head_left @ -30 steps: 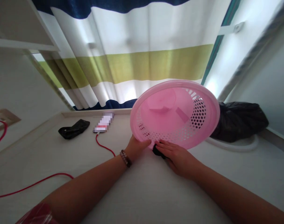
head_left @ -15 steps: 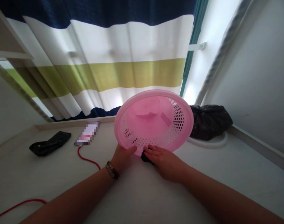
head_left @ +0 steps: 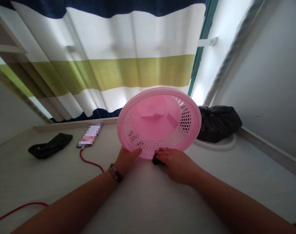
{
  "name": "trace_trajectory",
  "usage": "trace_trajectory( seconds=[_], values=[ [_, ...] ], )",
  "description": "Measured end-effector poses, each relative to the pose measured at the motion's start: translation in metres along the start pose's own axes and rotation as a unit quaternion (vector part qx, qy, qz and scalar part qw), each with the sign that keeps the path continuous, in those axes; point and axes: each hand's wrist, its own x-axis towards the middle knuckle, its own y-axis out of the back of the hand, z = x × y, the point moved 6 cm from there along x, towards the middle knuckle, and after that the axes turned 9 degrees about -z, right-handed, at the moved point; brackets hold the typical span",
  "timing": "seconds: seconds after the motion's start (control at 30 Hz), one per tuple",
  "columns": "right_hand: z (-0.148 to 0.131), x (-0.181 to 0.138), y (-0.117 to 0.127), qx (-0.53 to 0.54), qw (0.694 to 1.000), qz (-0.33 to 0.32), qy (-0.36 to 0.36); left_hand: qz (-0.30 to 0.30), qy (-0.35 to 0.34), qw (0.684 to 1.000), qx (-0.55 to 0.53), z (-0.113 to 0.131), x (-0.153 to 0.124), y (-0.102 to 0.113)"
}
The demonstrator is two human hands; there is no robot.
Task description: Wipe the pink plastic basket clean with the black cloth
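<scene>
Head view:
- Pink basket [head_left: 159,122] tipped up on edge on white surface [head_left: 143,201]. Open side faces camera, lower rim sits between both hands.
- Left hand [head_left: 126,159] closed on rim, thumb over lip.
- Right hand [head_left: 177,162] has fingers curled round small dark thing [head_left: 156,160], fingertips touching rim.
- Left of left hand: red cable [head_left: 89,161], phone [head_left: 89,138], black pouch [head_left: 49,145].
- Beyond right hand: black bag [head_left: 218,123].
- Judgement: left grip carries the tilt. Best to hold low and firm, with rim bearing on surface so basket cannot roll. Right pinch light and snug against rim.

The right hand [head_left: 178,164] now covers more of the black object [head_left: 155,160].
</scene>
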Motion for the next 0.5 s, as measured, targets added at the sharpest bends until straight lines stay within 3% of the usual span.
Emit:
trace_trajectory(
  seconds=[0.2, 0.5],
  values=[
    [-0.005, 0.007, -0.013, -0.011, 0.999, 0.007, 0.039, -0.007, 0.013, 1.0, 0.005, -0.003, 0.002, 0.0],
    [0.001, 0.002, -0.001, -0.003, 1.0, 0.004, 0.001, -0.004, 0.009, 1.0, 0.005, 0.001, 0.0, -0.001]
  ],
)
